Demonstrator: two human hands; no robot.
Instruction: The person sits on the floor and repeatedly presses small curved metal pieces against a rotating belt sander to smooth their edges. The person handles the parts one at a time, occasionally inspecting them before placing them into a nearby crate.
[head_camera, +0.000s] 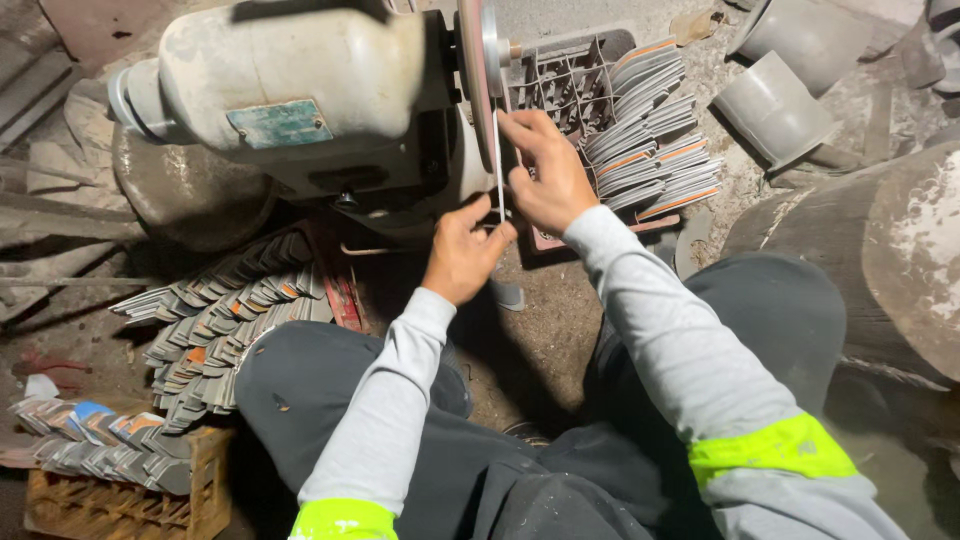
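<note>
Both my hands hold one thin flat metal blade (498, 170) edge-on against the spinning grinding disc (477, 70) of a dusty white bench grinder (290, 90). My right hand (545, 170) grips the blade's upper part, fingers pinched near the disc. My left hand (462, 250) pinches the blade's lower end from below. Both arms wear grey sleeves with bright yellow-green bands. My dark-trousered knees frame the dirt floor below the grinder.
Several stacked grey blades with orange marks fill a plastic crate (570, 80) behind my right hand. More blades lie in a fanned pile (220, 320) at left, over a wooden crate (120, 500). Grey pipe pieces (775, 105) and a large rusty drum (880, 260) stand at right.
</note>
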